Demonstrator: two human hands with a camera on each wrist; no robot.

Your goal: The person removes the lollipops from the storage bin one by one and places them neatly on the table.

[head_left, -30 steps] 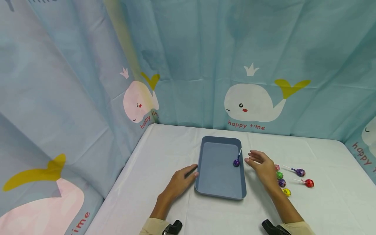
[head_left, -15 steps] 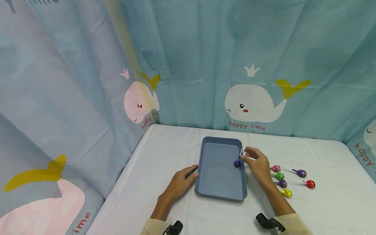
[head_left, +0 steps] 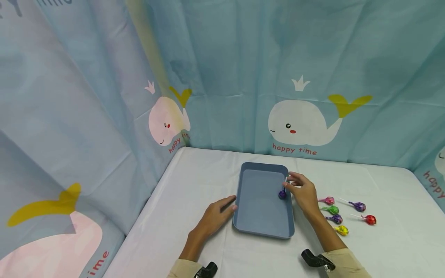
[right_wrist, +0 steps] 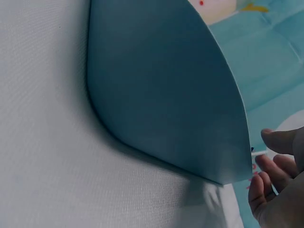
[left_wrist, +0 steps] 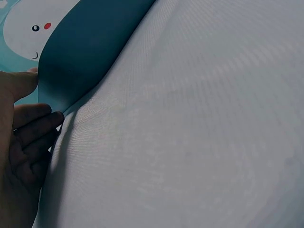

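A blue-grey rectangular tray (head_left: 260,212) lies on the white cloth, with one purple-wrapped lollipop (head_left: 282,194) inside against its right wall. My left hand (head_left: 213,217) rests at the tray's left side, its fingers loosely extended and touching the wall. Over the right rim, my right hand (head_left: 304,196) has thumb and fingers on either side of the lollipop's white stick. A gap shows between thumb and fingers in the right wrist view, where the stick (right_wrist: 259,153) peeks past the tray wall; its candy is hidden there.
Right of the tray lie pink (head_left: 328,200), green (head_left: 333,210), purple (head_left: 336,219) and yellow (head_left: 342,230) lollipops in a column. Another purple lollipop (head_left: 358,206) and a red one (head_left: 370,219) lie farther right. A whale-print curtain (head_left: 222,119) hangs behind the table.
My right hand has moved left from beside the tray to the lollipop's stick over the rim. The left hand stays at the tray, and the lollipop has not visibly moved in it.
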